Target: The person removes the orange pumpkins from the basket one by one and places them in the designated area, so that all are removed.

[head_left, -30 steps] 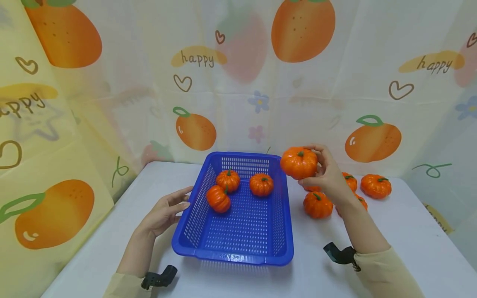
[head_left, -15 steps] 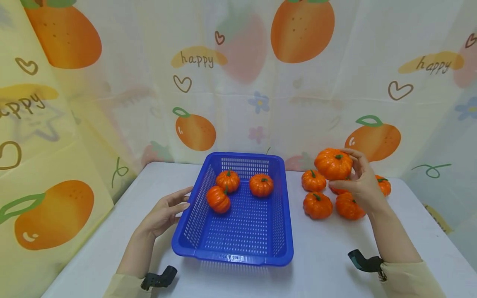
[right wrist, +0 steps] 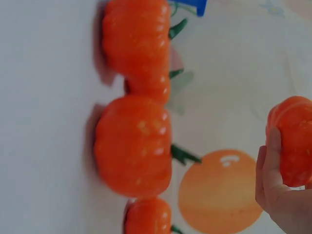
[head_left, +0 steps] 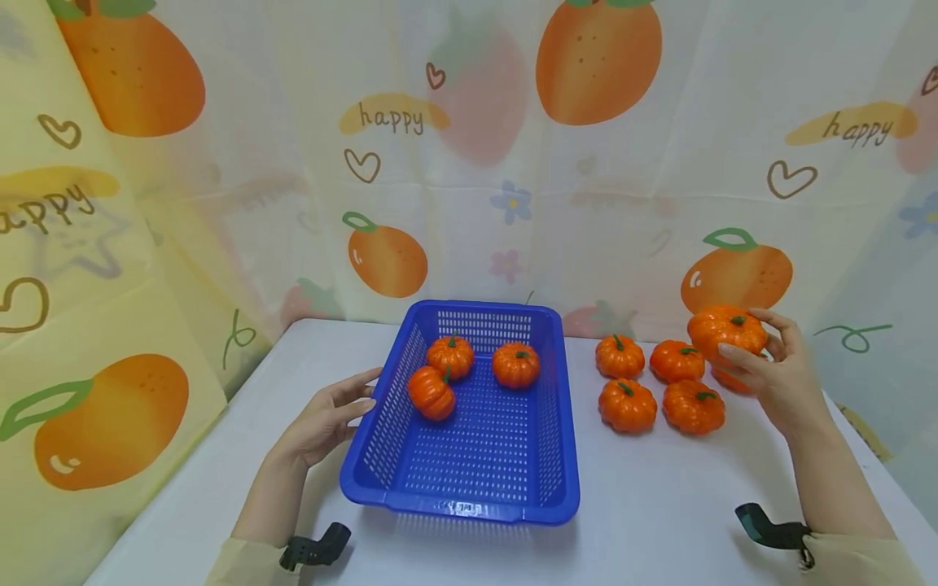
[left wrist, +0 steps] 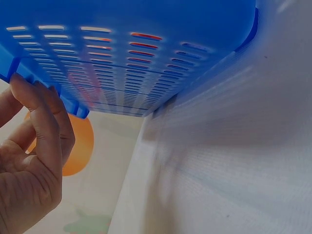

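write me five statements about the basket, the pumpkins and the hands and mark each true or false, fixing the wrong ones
1. Three pumpkins lie in the basket. True.
2. The basket is red. False: it is blue.
3. The right hand holds another pumpkin. True.
4. The left hand holds a pumpkin. False: it is at the basket's rim.
5. The remaining pumpkins lie left of the basket. False: they lie on the table to its right.
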A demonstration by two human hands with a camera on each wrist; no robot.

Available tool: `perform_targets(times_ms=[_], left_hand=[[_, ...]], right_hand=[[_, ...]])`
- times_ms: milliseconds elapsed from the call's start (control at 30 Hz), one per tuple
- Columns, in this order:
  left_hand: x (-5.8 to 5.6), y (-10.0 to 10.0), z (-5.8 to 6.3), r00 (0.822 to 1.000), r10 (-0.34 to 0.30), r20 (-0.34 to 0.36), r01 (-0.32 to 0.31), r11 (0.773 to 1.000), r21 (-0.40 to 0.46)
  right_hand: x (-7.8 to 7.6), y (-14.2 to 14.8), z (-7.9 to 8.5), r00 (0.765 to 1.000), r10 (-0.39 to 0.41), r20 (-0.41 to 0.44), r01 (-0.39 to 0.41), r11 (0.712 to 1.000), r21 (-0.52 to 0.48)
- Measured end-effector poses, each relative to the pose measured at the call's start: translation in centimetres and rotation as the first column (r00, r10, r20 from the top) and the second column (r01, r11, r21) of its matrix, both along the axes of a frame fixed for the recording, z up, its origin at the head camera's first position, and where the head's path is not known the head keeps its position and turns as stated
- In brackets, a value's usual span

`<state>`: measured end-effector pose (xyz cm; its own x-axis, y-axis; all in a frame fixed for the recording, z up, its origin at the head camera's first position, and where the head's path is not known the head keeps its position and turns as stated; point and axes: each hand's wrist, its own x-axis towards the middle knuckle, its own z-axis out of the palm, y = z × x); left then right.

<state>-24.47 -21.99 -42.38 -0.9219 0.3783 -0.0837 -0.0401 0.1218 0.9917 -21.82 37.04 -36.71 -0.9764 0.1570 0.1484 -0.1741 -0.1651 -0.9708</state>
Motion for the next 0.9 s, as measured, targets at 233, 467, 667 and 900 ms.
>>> perform_targets(times_ms=[233,467,667,900], left_hand=[[-0.1,0.0,0.2,1.0,-0.004,0.001,0.004,1.0,0.003],[-0.1,0.0,0.2,1.0,-0.001,0.013,0.0,1.0,0.015],[0.0,0.0,0.1,1.0,-0.003,0.014,0.003,1.0,0.023],[0.1,0.0,0.0,1.0,-0.005,-0.001,0.005,1.0,0.008]], right_hand=[[0.6,3.1,-2.1,0.997,-0.07,0.023,0.071,0.997,-0.035],[1.4,5.5,-4.3,0.989,-0.09,0.116,0.088,0.996,0.023],[2.0,7.2,-6.0,0.966,-0.106,0.235,0.079,0.989,0.121],[2.2,9.1,-7.4,0.937,-0.093,0.337,0.009,0.97,0.242]])
